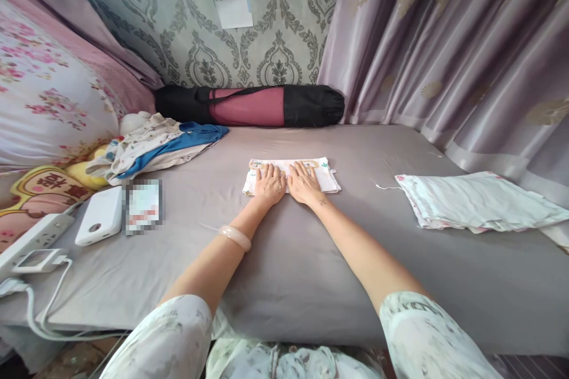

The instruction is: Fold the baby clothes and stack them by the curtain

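Observation:
A white printed cloth, folded into a flat rectangle, lies on the grey sheet in front of me. My left hand rests palm down on its left half, fingers stretched out and pointing away from me. Beside it, my right hand lies flat on the middle and right part of the same cloth. The two thumbs nearly meet. Both hands press on the cloth from above without gripping it, and they cover much of its print.
At right lies another folded pale cloth. Crumpled clothes sit at left, near a white power bank, a blurred-out flat item and a power strip with cables. A black and maroon rolled bag lies along the wall.

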Demonstrator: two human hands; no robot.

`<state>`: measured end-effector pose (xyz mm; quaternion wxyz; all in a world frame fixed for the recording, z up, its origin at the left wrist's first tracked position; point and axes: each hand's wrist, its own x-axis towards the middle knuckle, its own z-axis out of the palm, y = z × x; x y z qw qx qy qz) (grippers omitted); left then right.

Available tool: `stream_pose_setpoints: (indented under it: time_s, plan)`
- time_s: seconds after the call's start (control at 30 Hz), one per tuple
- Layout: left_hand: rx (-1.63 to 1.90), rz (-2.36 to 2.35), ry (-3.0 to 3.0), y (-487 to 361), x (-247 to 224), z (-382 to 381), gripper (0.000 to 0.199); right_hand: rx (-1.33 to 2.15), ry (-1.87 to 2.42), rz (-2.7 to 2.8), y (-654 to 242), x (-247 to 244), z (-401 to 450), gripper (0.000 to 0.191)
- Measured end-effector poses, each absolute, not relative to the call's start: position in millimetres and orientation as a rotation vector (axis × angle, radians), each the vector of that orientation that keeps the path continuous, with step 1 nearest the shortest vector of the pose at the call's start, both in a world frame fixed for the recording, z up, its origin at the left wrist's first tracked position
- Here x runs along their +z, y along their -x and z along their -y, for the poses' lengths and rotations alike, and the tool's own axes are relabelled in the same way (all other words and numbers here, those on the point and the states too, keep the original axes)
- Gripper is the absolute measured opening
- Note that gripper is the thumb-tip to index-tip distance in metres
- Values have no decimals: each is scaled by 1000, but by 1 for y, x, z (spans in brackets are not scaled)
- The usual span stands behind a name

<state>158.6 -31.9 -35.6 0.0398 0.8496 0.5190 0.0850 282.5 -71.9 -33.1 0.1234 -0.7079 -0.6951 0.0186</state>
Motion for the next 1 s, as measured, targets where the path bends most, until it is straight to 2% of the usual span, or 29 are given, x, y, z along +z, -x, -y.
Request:
stream_pose_setpoints:
  time_s: [0.13,0.27,0.37,0.53,0.77,0.9,1.0]
  plan:
    - [224,-1536,-2543,-153,-30,29,55,157,2012,2024,-290,-31,68,53]
    - [366,-1591,-2518,-133,-21,20,48,178,1923,1901,-320,-23,65,42]
    - [409,-1859,-2365,-109,-14,5,42,158,2070,1664,-357,-17,67,34]
    - [283,-2036,-1930,-73,-8,-24,34,429,2330,1289,-412,-16,76,26]
    - [404,-1962,-1717,-74,-12,-34,27,521,2423,1198,-421,-21,71,26]
    - [396,-1966,-1676,-83,-12,-35,25,519,2478,1224,-412,-19,67,32]
    - [380,-1943,-1662,-85,-10,-35,25,506,2533,1251,-405,-17,64,29]
